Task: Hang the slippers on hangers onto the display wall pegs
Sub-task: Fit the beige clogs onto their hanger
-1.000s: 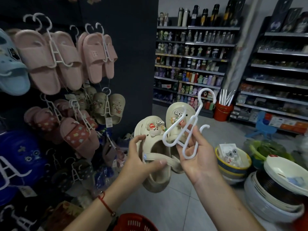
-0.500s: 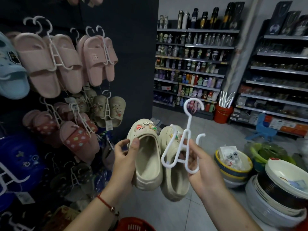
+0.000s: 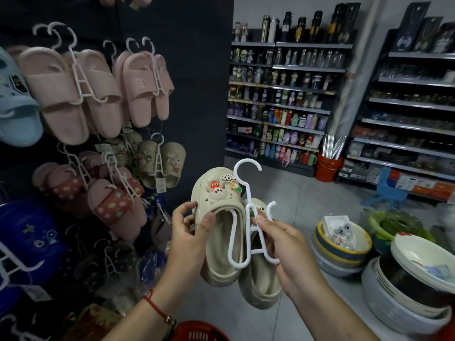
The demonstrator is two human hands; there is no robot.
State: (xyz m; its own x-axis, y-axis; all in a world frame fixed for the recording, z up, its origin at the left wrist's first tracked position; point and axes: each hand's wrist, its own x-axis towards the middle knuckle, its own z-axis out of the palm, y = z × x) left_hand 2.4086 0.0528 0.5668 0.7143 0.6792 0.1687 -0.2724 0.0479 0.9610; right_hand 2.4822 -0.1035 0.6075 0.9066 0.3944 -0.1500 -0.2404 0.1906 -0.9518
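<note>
Currently, step in hand: fitting slippers onto hanger, ahead of hanging.
Left hand (image 3: 189, 232): grips left cream slipper (image 3: 220, 232) at its opening rim, thumb over the front edge, fingers curled behind.
Right hand (image 3: 288, 249): pinches white hanger (image 3: 242, 225) near its crossbar, thumb and fingers curled round the plastic.
Hands, relative: close together at chest height, each clamped on its own item, not touching each other.
Hanger state: upright, hook uppermost and opening toward the right; left arm loop threaded into the left slipper's opening; right arm tip free and curled upward.
Right cream slipper (image 3: 261, 279): hangs lower, partly behind the hanger and right hand; seating on the right arm not determinable.
Slipper appearance: cream clog type, toes up, heels down, cartoon charms on the toe caps, one charm red.
Key relation: display wall (image 3: 197, 70) lies to the left and ahead of both hands; long axis of hanger and slippers near vertical; left hand nearer the wall, hook held by the right.
Target zone: pegs mostly hidden behind hung stock; olive slippers (image 3: 160, 163) hang just up-left of the hook, pink slippers (image 3: 145, 87) higher.
Next move, judged: seat the second slipper, then carry the hook up-left to a peg.
Risk, judged: loose right slipper may slip off during transfer.
</note>
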